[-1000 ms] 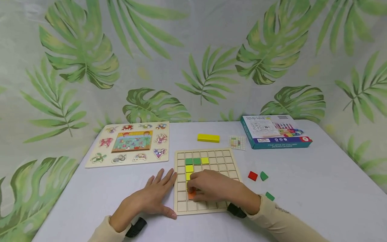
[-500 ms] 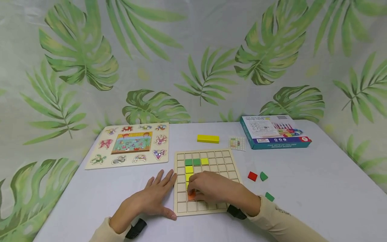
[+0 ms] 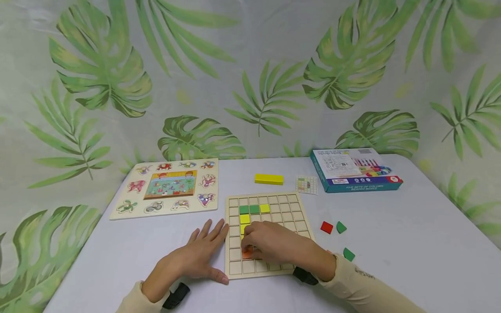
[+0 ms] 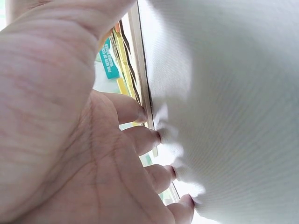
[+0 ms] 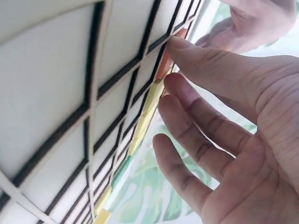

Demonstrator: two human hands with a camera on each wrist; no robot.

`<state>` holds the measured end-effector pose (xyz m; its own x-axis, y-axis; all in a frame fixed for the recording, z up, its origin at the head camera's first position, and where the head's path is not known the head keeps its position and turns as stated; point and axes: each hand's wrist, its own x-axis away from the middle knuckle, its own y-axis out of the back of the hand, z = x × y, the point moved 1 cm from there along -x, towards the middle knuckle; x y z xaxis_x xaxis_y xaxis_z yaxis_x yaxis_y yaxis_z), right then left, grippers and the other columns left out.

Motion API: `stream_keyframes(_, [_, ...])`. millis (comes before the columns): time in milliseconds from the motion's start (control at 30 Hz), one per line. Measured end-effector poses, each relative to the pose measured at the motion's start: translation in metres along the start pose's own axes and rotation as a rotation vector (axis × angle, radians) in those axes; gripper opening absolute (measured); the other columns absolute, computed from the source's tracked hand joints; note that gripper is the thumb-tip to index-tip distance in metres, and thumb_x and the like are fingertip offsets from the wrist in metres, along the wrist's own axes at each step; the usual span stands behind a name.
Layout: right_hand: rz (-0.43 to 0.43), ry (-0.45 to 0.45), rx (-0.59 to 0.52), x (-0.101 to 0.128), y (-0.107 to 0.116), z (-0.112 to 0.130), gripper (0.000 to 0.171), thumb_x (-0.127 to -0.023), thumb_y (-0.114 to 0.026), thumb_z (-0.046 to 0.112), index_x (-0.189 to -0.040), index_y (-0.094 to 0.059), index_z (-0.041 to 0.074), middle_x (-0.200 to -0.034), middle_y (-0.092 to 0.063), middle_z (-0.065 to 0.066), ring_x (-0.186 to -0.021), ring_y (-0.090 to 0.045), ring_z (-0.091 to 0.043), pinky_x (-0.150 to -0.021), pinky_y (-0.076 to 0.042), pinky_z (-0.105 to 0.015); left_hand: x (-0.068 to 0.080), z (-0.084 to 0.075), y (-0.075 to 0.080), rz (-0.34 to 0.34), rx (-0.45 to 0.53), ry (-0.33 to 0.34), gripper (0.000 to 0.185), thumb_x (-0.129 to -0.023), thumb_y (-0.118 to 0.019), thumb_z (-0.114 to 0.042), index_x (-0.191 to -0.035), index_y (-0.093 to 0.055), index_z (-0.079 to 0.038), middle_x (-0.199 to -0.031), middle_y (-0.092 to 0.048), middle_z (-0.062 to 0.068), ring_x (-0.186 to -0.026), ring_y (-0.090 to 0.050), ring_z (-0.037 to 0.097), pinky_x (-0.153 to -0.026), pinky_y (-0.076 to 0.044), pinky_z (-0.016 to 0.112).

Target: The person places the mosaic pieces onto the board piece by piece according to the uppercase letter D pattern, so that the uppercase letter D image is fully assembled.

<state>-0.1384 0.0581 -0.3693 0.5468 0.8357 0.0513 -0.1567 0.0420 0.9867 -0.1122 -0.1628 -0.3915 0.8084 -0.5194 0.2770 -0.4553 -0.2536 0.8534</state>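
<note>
Staged play table [image 3: 391, 226], leaf-print backdrop [image 3: 274, 65]

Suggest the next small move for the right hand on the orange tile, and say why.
Probably press the orange tile flat into its cell. The right hand has fingertips on it below the yellow tiles, and it seems not fully seated, while the left hand lies flat, steadying the grid board.

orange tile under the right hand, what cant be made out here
- Orange tile: head view, mostly covered by the right hand; its full shape is hidden.
- Grid board: the same hand hides its middle cells.
- Pattern card: head view, too small to read.
- Left hand: fills the left wrist view, blocking most of the board.
</note>
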Motion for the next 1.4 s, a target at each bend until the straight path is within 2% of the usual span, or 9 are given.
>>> stream_keyframes(200, [0.049, 0.003, 0.041, 0.012, 0.005, -0.003, 0.025, -0.087, -0.078, 0.019, -0.111, -0.076, 0.025, -0.103, -0.069, 0.009, -0.092, -0.059, -0.007, -0.087, -0.053, -0.026, -0.001, -0.001, -0.001, 0.004, 0.003, 0.001, 0.125, -0.07, -0.081, -0.062, -0.16, -0.017, -0.003, -0.168, -0.01, 0.018, -0.153, 0.0, 0.047, -0.117, -0.01, 0.07])
stream_keyframes(300, [0.074, -0.014, 0.043, 0.022, 0.006, -0.009, 0.028, -0.087, -0.078, 0.023, -0.114, -0.074, 0.025, -0.108, -0.069, 0.009, -0.1, -0.06, -0.01, -0.091, -0.052, -0.029, -0.001, 0.0, -0.002, 0.0, -0.003, 0.006, 0.126, -0.069, -0.081, -0.063, -0.16, -0.017, -0.004, -0.168, -0.01, 0.018, -0.153, 0.0, 0.047, -0.117, -0.009, 0.069])
stream_keyframes(467, [0.074, -0.052, -0.01, 0.041, 0.011, -0.019, 0.029, -0.086, -0.079, 0.029, -0.114, -0.073, 0.023, -0.11, -0.07, 0.009, -0.103, -0.061, -0.011, -0.095, -0.052, -0.033, -0.001, 0.001, -0.002, -0.006, 0.0, 0.011, 0.126, -0.069, -0.082, -0.063, -0.16, -0.018, -0.004, -0.168, -0.009, 0.017, -0.153, 0.001, 0.046, -0.118, -0.008, 0.069])
stream_keyframes(933, [0.061, -0.159, -0.104, 0.091, 0.019, -0.05, 0.024, -0.083, -0.082, 0.03, -0.104, -0.072, 0.024, -0.107, -0.066, 0.012, -0.096, -0.059, -0.009, -0.09, -0.053, -0.039, -0.001, -0.001, -0.001, 0.0, 0.009, 0.012, 0.125, -0.07, -0.082, -0.062, -0.16, -0.018, -0.003, -0.168, -0.008, 0.017, -0.153, 0.002, 0.046, -0.118, -0.008, 0.069])
stream_keyframes(1200, [0.106, -0.264, -0.262, 0.112, 0.016, -0.067, 0.023, -0.081, -0.083, 0.032, -0.099, -0.068, 0.028, -0.1, -0.061, 0.017, -0.089, -0.054, -0.005, -0.084, -0.052, -0.032, -0.002, -0.002, -0.001, 0.011, 0.013, 0.015, 0.125, -0.07, -0.082, -0.061, -0.16, -0.018, -0.003, -0.168, -0.008, 0.017, -0.153, 0.002, 0.046, -0.118, -0.008, 0.069])
stream_keyframes(1400, [0.154, -0.339, -0.339, 0.118, 0.019, -0.078, 0.028, -0.077, -0.086, 0.033, -0.098, -0.068, 0.028, -0.096, -0.061, 0.016, -0.09, -0.055, -0.008, -0.083, -0.052, -0.031, -0.001, -0.002, 0.0, 0.008, 0.005, 0.026, 0.125, -0.069, -0.082, -0.062, -0.16, -0.018, -0.004, -0.168, -0.009, 0.016, -0.154, 0.001, 0.046, -0.118, -0.009, 0.069])
